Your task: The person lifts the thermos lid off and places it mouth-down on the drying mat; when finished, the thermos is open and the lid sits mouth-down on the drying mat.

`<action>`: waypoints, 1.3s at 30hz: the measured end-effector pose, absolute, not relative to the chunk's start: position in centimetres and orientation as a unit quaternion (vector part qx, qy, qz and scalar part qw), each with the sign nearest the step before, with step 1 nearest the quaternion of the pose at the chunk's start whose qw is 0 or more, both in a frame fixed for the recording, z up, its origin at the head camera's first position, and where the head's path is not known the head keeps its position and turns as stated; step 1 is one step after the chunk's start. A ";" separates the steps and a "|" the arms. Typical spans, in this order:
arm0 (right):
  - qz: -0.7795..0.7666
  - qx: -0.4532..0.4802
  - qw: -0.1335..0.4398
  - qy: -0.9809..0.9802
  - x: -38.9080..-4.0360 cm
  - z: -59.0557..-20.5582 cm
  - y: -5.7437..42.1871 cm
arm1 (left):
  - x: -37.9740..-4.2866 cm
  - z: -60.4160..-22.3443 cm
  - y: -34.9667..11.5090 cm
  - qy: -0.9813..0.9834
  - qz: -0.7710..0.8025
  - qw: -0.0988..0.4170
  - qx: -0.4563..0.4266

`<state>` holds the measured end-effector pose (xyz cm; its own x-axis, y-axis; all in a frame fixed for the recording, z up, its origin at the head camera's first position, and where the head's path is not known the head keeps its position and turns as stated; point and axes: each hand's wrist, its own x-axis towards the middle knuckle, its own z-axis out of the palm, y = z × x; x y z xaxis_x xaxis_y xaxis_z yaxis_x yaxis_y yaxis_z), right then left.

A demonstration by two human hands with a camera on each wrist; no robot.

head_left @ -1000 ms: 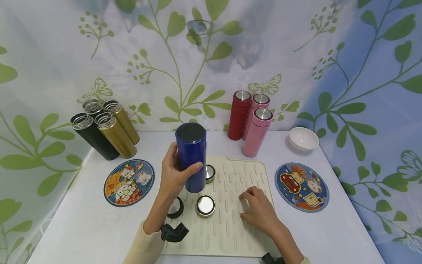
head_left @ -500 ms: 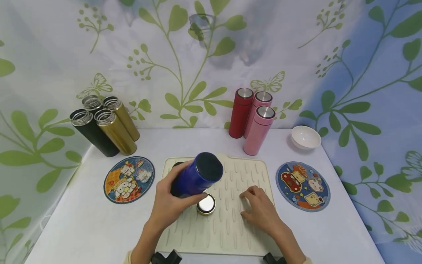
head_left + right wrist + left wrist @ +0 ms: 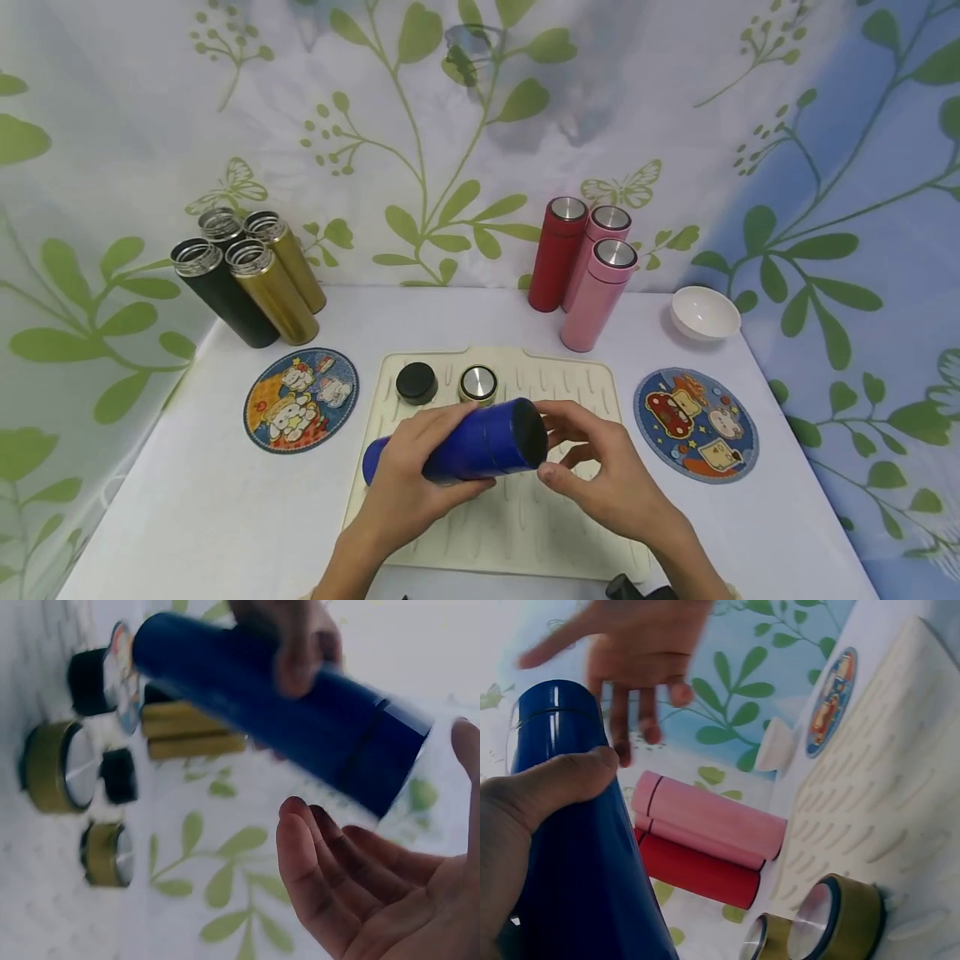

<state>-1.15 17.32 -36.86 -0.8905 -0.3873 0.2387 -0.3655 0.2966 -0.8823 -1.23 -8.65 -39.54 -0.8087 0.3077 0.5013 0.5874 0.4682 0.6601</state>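
Note:
A blue thermos flask [image 3: 468, 446] lies tilted in the air over the cream ridged mat [image 3: 525, 533]. My left hand [image 3: 408, 483] grips it round the middle, thumb along its near side in the left wrist view. A seam rings the flask near its dark right end. My right hand [image 3: 603, 471] is beside that end with fingers loosely bent; the right wrist view shows the palm [image 3: 405, 915] apart from the flask. On the mat sit a black lid [image 3: 417, 382] and a gold lid [image 3: 477, 382]. Other lids show in the right wrist view, one gold lid [image 3: 56, 766] nearest.
Open black and gold flasks [image 3: 273, 292] stand at the back left. A red flask [image 3: 557, 258] and two pink flasks [image 3: 592, 304] stand at the back right, with a white bowl [image 3: 705, 313] beyond. Round cartoon mats, left [image 3: 302, 400] and right [image 3: 696, 425], flank the ridged mat.
My left hand has lowered the flask and tipped it from upright to nearly level, its dark end swinging right. My right hand has risen from the mat to that end.

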 end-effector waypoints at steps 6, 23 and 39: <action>-0.478 -0.156 0.061 0.863 -0.6 -35.5 15.3 | -0.9 -40.3 -8.4 -0.869 -0.335 0.209 -0.299; -0.503 -0.277 -0.048 0.817 0.9 -37.5 14.3 | -0.5 -39.4 -9.5 -0.869 -0.255 0.251 -0.341; -0.364 -0.429 -0.142 0.814 0.9 -36.8 14.7 | -0.8 -39.0 -10.3 -0.875 -0.349 0.106 -0.318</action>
